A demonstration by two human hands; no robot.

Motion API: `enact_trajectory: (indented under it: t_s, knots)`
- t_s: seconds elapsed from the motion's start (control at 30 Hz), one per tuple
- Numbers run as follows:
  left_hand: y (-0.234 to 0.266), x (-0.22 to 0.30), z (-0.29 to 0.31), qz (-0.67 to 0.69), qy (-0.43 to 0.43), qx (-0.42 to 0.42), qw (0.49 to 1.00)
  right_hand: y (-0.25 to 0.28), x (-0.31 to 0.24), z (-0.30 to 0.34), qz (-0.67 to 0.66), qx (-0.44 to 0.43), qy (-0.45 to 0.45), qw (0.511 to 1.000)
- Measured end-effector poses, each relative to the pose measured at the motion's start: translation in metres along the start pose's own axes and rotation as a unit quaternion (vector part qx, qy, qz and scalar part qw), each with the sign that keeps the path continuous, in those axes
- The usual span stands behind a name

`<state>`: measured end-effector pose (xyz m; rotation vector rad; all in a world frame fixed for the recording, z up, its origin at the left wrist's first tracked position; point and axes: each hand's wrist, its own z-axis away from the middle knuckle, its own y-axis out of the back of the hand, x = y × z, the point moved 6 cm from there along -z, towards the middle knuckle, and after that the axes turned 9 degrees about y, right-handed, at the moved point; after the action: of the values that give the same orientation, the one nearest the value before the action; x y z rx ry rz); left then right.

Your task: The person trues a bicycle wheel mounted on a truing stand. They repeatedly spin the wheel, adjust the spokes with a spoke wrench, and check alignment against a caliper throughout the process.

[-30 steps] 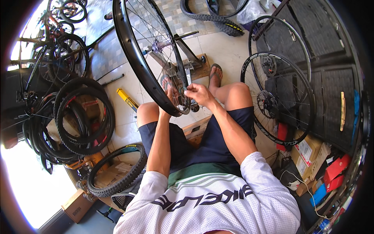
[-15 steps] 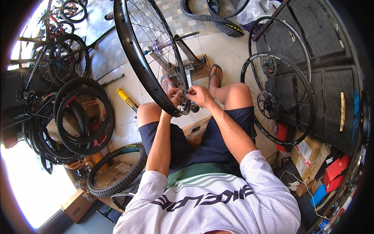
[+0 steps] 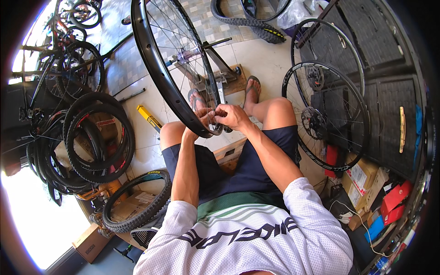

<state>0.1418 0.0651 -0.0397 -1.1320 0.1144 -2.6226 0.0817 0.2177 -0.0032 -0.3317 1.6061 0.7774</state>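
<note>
A bare bicycle wheel with a black rim (image 3: 161,82) stands upright in a metal truing stand (image 3: 219,64) between my knees. My left hand (image 3: 205,118) is at the low near part of the wheel, its fingers bent in a pinch among the spokes and partly hidden by the rim. Against it, my right hand (image 3: 232,117) has thumb and fingertips pressed together at the rim's right side. Whatever is between the fingertips of either hand is too small and covered to name.
A yellow long tool or box (image 3: 149,118) lies on the floor left of my knee. Several tyres (image 3: 98,140) hang at the left, and a knobby tyre (image 3: 137,201) rests on a carton. Two disc-brake wheels (image 3: 327,114) lean on dark panels at the right.
My right hand has shifted slightly left, and its fingertips now meet those of my left hand. Both hands stay at the lower rim.
</note>
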Motion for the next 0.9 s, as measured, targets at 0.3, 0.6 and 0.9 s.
enact_trajectory:
  t_s: [0.3,0.6,0.9]
  knots:
    - [0.019,-0.002,-0.019,-0.262,-0.127,0.153,0.944,-0.001,0.012,-0.002,-0.011,0.017,-0.018,1.0]
    - [-0.008,0.024,0.007,-0.004,-0.075,0.114,0.991,0.007,0.037,-0.002,-0.058,0.082,-0.065,0.993]
    - [0.031,-0.002,-0.016,-0.038,-0.121,0.154,0.98,0.01,0.033,-0.007,-0.007,0.098,-0.065,0.993]
